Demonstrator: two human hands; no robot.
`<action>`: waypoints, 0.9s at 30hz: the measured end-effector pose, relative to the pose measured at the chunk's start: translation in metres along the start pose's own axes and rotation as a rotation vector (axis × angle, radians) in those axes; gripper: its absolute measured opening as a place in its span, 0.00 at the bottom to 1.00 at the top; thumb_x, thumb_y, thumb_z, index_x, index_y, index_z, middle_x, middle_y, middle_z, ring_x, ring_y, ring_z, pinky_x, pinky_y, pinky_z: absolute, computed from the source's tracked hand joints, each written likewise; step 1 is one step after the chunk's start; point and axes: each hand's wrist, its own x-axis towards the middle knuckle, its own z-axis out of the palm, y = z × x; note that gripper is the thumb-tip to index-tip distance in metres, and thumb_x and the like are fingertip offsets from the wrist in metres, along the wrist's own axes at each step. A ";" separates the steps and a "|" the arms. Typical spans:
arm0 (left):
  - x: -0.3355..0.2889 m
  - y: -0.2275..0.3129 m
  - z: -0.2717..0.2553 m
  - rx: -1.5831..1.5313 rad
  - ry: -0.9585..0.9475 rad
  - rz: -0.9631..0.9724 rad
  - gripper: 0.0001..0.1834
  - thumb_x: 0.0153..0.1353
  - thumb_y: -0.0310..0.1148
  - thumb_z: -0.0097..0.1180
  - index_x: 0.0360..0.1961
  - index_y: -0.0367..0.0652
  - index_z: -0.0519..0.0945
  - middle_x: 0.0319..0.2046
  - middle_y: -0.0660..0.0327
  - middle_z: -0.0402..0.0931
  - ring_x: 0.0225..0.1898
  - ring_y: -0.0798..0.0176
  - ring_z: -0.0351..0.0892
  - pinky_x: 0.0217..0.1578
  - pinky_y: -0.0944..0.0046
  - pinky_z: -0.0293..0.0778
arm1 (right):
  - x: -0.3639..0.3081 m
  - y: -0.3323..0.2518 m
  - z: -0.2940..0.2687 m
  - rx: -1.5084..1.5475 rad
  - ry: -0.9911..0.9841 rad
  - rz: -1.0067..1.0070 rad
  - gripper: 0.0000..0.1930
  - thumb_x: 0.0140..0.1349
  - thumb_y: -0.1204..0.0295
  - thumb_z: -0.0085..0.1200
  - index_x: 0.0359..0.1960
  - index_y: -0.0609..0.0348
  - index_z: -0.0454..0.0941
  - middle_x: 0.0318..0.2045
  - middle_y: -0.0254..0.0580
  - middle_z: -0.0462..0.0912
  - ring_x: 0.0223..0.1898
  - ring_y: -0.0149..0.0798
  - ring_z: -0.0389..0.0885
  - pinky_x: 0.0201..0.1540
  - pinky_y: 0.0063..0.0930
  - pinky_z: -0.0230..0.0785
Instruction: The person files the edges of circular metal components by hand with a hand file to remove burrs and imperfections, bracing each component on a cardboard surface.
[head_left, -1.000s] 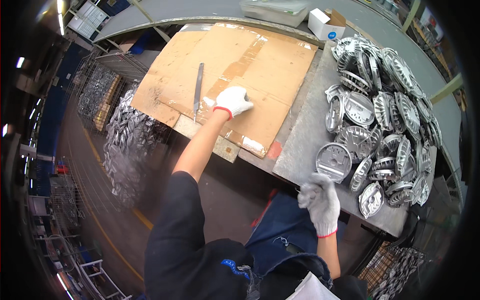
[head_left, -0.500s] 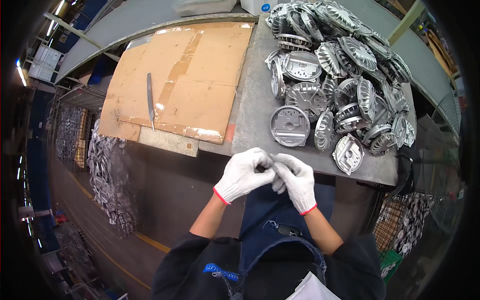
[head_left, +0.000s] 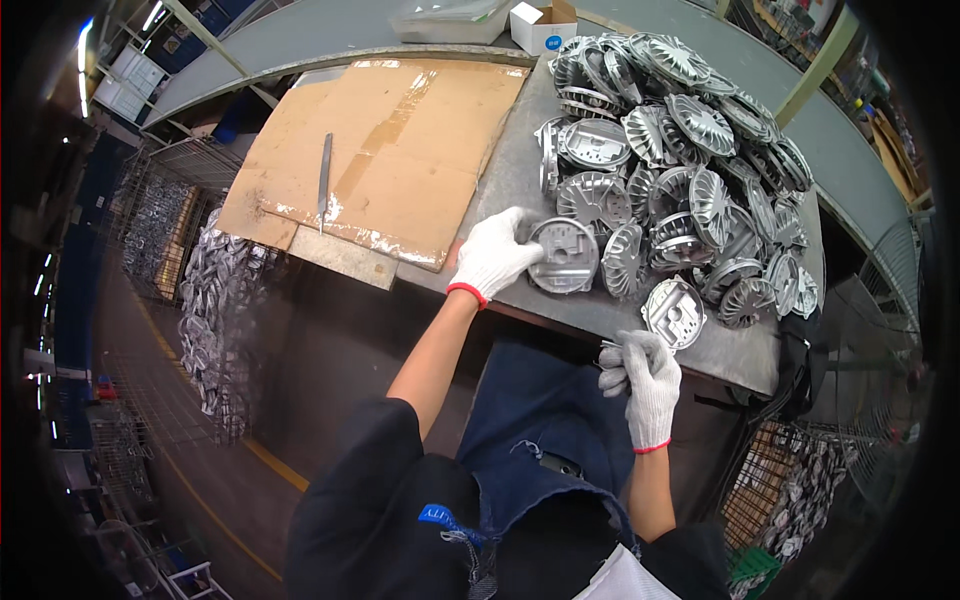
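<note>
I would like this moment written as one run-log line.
left hand: beside nearest disc, contact unclear | right hand: curled, by bench edge | file: on cardboard

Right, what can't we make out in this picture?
Head view:
Anything inside the right hand: hidden by curled fingers.
Whether the left hand grips the round metal part: glove hides contact.
Lower pieces of the metal heap: covered by others.
Plastic bin: cut off by top edge.

Open white cardboard box (head_left: 533,37) on grey flat surface (head_left: 330,35), low translucent plastic tub (head_left: 450,24) just beside it, yellow painted line (head_left: 275,465) on dark grey floor (head_left: 350,345) at left, green plastic crate (head_left: 752,570) at lower right
</note>
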 end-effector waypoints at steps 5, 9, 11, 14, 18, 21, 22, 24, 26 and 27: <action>-0.024 -0.012 -0.016 0.153 0.109 -0.163 0.27 0.60 0.40 0.73 0.61 0.44 0.88 0.56 0.46 0.90 0.55 0.46 0.91 0.60 0.51 0.84 | 0.007 -0.001 0.002 0.019 -0.069 0.020 0.12 0.83 0.70 0.59 0.58 0.66 0.82 0.38 0.52 0.92 0.27 0.34 0.89 0.28 0.25 0.81; -0.029 -0.034 -0.025 0.080 0.111 0.010 0.25 0.64 0.40 0.71 0.60 0.45 0.88 0.57 0.49 0.89 0.54 0.46 0.91 0.59 0.51 0.84 | 0.023 -0.019 0.034 -0.092 -0.202 0.022 0.13 0.83 0.72 0.58 0.62 0.64 0.79 0.42 0.51 0.92 0.32 0.31 0.89 0.33 0.24 0.81; -0.041 -0.014 -0.033 0.285 0.332 0.132 0.23 0.67 0.41 0.70 0.61 0.47 0.89 0.58 0.53 0.88 0.53 0.48 0.91 0.58 0.51 0.84 | 0.035 -0.033 0.055 -0.152 -0.268 0.040 0.13 0.82 0.73 0.57 0.63 0.62 0.79 0.42 0.49 0.92 0.32 0.30 0.88 0.34 0.23 0.80; -0.075 0.007 -0.049 -0.143 0.097 0.135 0.16 0.77 0.41 0.65 0.57 0.46 0.91 0.49 0.54 0.91 0.48 0.53 0.91 0.59 0.56 0.83 | 0.054 -0.058 0.102 -0.280 -0.433 0.035 0.16 0.78 0.77 0.54 0.64 0.56 0.79 0.35 0.38 0.89 0.29 0.24 0.83 0.33 0.21 0.76; -0.102 -0.023 -0.081 -0.273 -0.013 0.051 0.14 0.80 0.37 0.63 0.55 0.38 0.90 0.39 0.60 0.91 0.40 0.65 0.87 0.51 0.64 0.83 | 0.084 -0.069 0.179 -0.463 -0.593 -0.010 0.16 0.76 0.76 0.54 0.63 0.55 0.79 0.31 0.36 0.87 0.27 0.24 0.82 0.29 0.23 0.74; -0.119 -0.046 -0.113 -0.555 -0.021 -0.191 0.12 0.81 0.35 0.63 0.53 0.37 0.91 0.37 0.65 0.89 0.37 0.73 0.84 0.42 0.69 0.82 | 0.101 -0.056 0.236 -0.676 -0.770 -0.134 0.15 0.78 0.69 0.54 0.62 0.57 0.79 0.28 0.37 0.86 0.26 0.29 0.83 0.30 0.27 0.77; -0.125 -0.054 -0.124 -0.615 -0.002 -0.284 0.11 0.81 0.34 0.63 0.52 0.38 0.91 0.37 0.65 0.89 0.36 0.74 0.83 0.40 0.68 0.81 | 0.106 -0.051 0.257 -0.675 -0.792 -0.135 0.15 0.78 0.69 0.54 0.62 0.57 0.79 0.28 0.37 0.86 0.26 0.29 0.83 0.30 0.27 0.77; -0.133 -0.095 -0.129 -0.598 0.154 -0.356 0.11 0.79 0.30 0.65 0.53 0.35 0.91 0.38 0.65 0.89 0.36 0.74 0.83 0.39 0.69 0.81 | 0.118 -0.039 0.301 -0.710 -1.042 0.019 0.15 0.81 0.65 0.54 0.62 0.57 0.80 0.29 0.38 0.86 0.25 0.29 0.82 0.31 0.29 0.78; -0.122 -0.150 -0.125 -0.301 0.512 -0.326 0.13 0.77 0.35 0.66 0.54 0.38 0.91 0.40 0.54 0.93 0.41 0.63 0.92 0.46 0.60 0.85 | 0.147 -0.007 0.355 -1.015 -0.929 -0.292 0.23 0.80 0.51 0.54 0.61 0.57 0.82 0.43 0.54 0.94 0.45 0.56 0.93 0.51 0.45 0.83; -0.110 -0.177 -0.124 -0.245 0.701 -0.315 0.13 0.76 0.35 0.67 0.54 0.39 0.91 0.43 0.51 0.93 0.43 0.58 0.93 0.48 0.58 0.85 | 0.156 0.005 0.386 -1.056 -0.892 -0.402 0.26 0.78 0.48 0.55 0.64 0.55 0.82 0.52 0.57 0.93 0.58 0.61 0.89 0.62 0.49 0.80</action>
